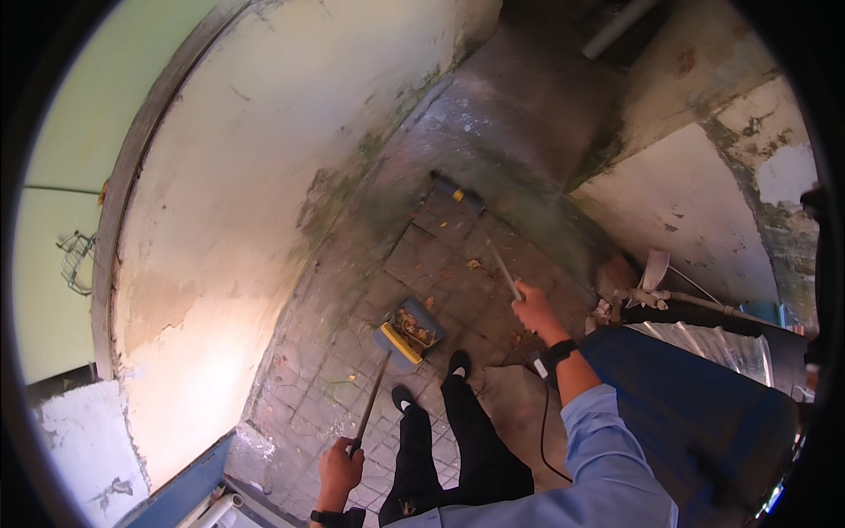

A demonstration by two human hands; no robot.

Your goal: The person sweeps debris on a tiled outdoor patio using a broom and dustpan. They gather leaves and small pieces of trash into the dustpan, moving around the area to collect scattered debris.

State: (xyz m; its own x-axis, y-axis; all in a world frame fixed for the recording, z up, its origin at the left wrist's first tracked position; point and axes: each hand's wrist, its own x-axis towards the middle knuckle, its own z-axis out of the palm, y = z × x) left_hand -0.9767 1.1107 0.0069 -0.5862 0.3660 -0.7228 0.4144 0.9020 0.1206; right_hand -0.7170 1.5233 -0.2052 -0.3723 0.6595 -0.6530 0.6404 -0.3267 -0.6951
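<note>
My left hand (340, 470) is closed around the dark grip of a long handle, whose far end meets a blue-grey dustpan (432, 317) resting on the paving. Dry leaves (412, 330) lie in the pan, behind a yellow toothed comb edge (401, 343). My right hand (536, 310) grips the metal handle of a broom (505, 267). The blurred broom head (457, 194), dark with a yellow middle part, is low over the ground beyond the pan, near the mossy step. Scattered leaves (473, 264) lie on the paving between the broom head and the pan.
A stained plaster wall (218, 165) runs along the left. Mossy concrete (502, 125) rises ahead. To the right stand a large dark-blue object (686, 409), corrugated clear sheeting (713, 343) and pipes (653, 298). A brown sheet (521, 409) lies beside my feet, with a dark cable (543, 429) hanging above.
</note>
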